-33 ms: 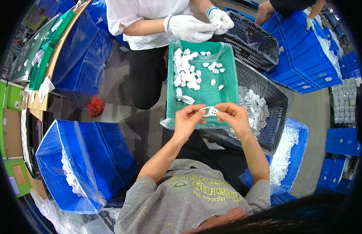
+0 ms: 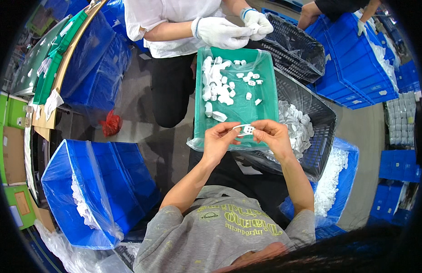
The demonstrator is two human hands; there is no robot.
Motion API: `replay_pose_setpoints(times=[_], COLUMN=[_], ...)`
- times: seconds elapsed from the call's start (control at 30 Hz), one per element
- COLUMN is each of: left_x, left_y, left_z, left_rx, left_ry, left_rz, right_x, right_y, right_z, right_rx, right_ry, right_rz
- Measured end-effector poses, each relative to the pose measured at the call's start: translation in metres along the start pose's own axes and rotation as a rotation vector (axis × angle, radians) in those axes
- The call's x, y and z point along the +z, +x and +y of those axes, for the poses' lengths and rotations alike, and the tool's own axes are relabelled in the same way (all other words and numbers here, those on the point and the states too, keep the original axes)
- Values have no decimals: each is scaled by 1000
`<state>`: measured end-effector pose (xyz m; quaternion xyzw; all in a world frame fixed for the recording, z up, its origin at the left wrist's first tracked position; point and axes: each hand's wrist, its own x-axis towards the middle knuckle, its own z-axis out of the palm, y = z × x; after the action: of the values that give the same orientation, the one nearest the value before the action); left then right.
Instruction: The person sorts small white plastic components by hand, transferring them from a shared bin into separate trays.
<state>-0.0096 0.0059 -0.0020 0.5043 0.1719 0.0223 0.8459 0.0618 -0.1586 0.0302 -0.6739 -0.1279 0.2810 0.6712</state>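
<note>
Over the near end of a green tray [image 2: 237,142], my left hand [image 2: 218,142] pinches one end of a white oval plastic shell [image 2: 238,127]. Opposite it, my right hand [image 2: 273,138] has its thumb and fingers closed on a small white block with several holes [image 2: 248,130]. Shell and block touch; whether they are joined, I cannot tell. Inside the tray, white shells [image 2: 212,75] are heaped along the left, and small holed blocks [image 2: 251,83] lie scattered toward the right.
Across from me, a co-worker's gloved hands [image 2: 224,34] hold a small white piece. A black crate [image 2: 323,123] with white parts stands right of the tray, under its edge. Blue bins [image 2: 124,177] stand left and right [image 2: 349,173]. A red bag [image 2: 111,123] lies on the floor.
</note>
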Motion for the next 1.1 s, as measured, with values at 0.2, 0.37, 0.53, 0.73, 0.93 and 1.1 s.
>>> replay_pose_setpoints(times=[0.2, 0.37, 0.53, 0.73, 0.93, 1.1], left_x=[-5, -4, -4, 1, 7, 2], left_y=[6, 7, 8, 5, 1, 2], left_z=[-2, 0, -1, 0, -6, -9], left_rx=[-6, 6, 19, 36, 221, 391], left_ry=[-8, 15, -9, -31, 68, 289], left_rz=[16, 38, 33, 32, -8, -34], right_x=[3, 5, 9, 8, 4, 2], right_y=[4, 4, 4, 10, 14, 15], right_z=[8, 10, -2, 4, 19, 12], right_rx=[-36, -74, -84, -94, -156, -106], right_ry=[-58, -115, -30, -52, -137, -198], right_rz=[34, 48, 11, 140, 177, 98])
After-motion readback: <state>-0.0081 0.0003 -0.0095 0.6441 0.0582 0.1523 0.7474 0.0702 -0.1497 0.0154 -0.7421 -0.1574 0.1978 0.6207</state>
